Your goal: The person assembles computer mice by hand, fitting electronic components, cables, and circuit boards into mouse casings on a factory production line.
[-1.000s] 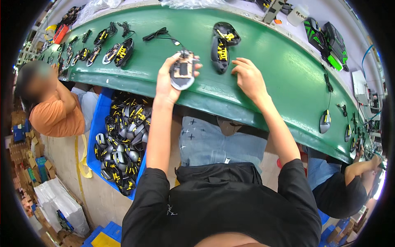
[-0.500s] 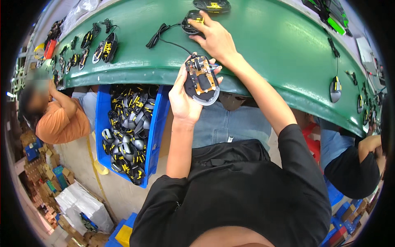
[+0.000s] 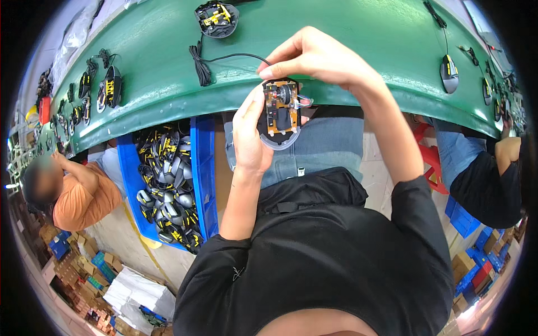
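In my left hand (image 3: 249,129) lies the open lower half of a computer mouse (image 3: 273,140). Its orange-brown circuit board (image 3: 283,105) faces up, with a scroll wheel at the front and thin coloured wires at the right side. My right hand (image 3: 314,61) is bent over the front end, thumb and fingers pinched on the black mouse cable (image 3: 238,55) where it meets the base. That cable runs left to a tied bundle (image 3: 203,71) on the green bench. Beyond the bundle sits a black mouse shell (image 3: 216,20) with yellow parts, its inside upward.
A blue crate (image 3: 206,168) full of black and grey mouse shells (image 3: 168,185) stands below the bench edge, left of my lap. More corded mice (image 3: 449,74) lie along the green bench (image 3: 347,22) on both sides. Co-workers sit at left (image 3: 87,196) and right (image 3: 482,190).
My right hand has left the mouse shell on the bench and come back to the cable at the front of the mouse base. The whole view has shifted somewhat.
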The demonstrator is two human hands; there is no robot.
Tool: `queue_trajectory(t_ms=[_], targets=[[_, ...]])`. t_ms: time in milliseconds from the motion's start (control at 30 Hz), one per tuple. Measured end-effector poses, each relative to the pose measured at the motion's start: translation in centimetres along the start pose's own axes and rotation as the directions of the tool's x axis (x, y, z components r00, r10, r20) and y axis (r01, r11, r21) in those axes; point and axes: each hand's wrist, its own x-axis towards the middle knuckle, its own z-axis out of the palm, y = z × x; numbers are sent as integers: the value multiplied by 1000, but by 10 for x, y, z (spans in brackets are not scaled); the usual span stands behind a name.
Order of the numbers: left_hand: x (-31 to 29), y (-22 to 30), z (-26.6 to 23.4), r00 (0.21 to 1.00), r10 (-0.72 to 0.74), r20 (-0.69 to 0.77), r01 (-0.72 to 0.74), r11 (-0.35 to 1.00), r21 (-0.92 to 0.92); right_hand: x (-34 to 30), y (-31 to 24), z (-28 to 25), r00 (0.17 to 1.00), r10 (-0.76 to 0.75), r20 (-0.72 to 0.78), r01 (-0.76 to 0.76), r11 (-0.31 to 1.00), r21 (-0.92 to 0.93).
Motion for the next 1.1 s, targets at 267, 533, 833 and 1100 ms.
queue_trajectory(t_ms=[267, 533, 833, 1100], targets=[[-9, 5, 3, 993, 102, -57, -99, 994, 52, -8, -5, -3, 1000, 4, -22, 0, 985, 173], [-9, 0, 9, 974, 196, -112, -172, 965, 196, -25, 8, 32, 907, -55, -417, 118, 985, 127], [-8, 1, 6, 990, 120, -71, -87, 929, 358, -13, -11, -17, 991, 90, 98, -65, 969, -237], [1, -1, -5, 987, 87, -135, -64, 984, 165, -23, 24, 18, 962, 49, -267, 6, 979, 202]])
